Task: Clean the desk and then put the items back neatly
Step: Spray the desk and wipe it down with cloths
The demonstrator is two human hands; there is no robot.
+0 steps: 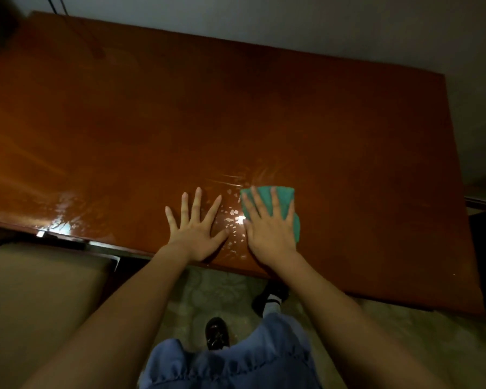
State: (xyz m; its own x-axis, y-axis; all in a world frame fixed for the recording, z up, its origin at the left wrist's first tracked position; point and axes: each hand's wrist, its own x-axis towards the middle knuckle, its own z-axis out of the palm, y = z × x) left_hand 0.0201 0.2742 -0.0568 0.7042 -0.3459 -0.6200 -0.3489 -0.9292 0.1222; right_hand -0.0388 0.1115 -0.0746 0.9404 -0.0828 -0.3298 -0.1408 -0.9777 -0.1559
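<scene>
A right hand [268, 234] presses a green cloth [281, 203] flat, fingers spread, near the glossy wooden desk's [236, 113] front edge. The left hand [195, 234] rests open beside it, holding nothing, droplets [233, 220] between them.

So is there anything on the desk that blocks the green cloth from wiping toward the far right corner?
Nothing visible does. The right hand presses flat on the green cleaning cloth, and the glossy reddish-brown wooden desk shows only bare surface from there to its far right corner. The water droplets lie to the cloth's left, beside the left hand.
</scene>
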